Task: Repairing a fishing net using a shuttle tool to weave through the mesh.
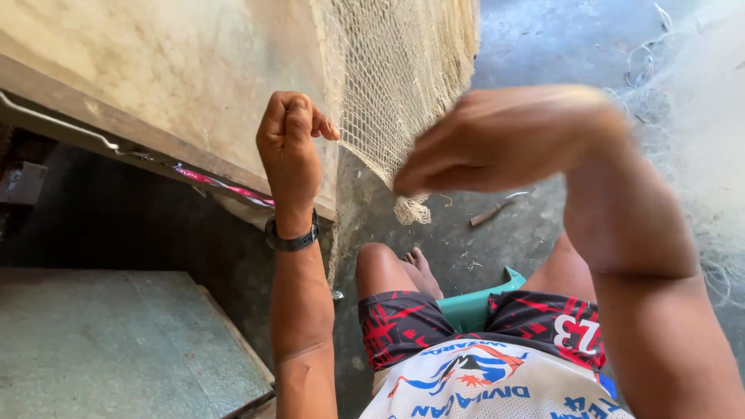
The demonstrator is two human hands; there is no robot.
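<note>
- The left hand [289,147] is curled into a fist, thumb and forefinger pinched together on the edge of the fishing net [403,85]; a dark wristwatch [292,237] sits on that wrist.
- The right hand [497,143] is blurred, fingers drawn together and pointing down at the net's lower fringe; it seems to pinch a strand or a small tool, but the blur hides which.
- The net hangs from above, between the two hands, against the pale wall [155,70], its bunched lower end [411,209] dangling just over the person's knee.
- By the look of it the net is light, limp and fine-meshed: it will drape and snag rather than slip, and thin threads could tear under a hard tug. The firmer edge cord, where the left hand has it, looks the safest place to take hold.
- More pale netting [698,155] lies heaped at the right on the concrete floor [528,46].
- A small stick-like piece [487,215] lies on the floor past the knee.
- No packages or signs show; a pink-and-black printed strip [221,185] runs along the wooden ledge [93,116] under the wall, and a green seat [473,306] shows between the legs.
</note>
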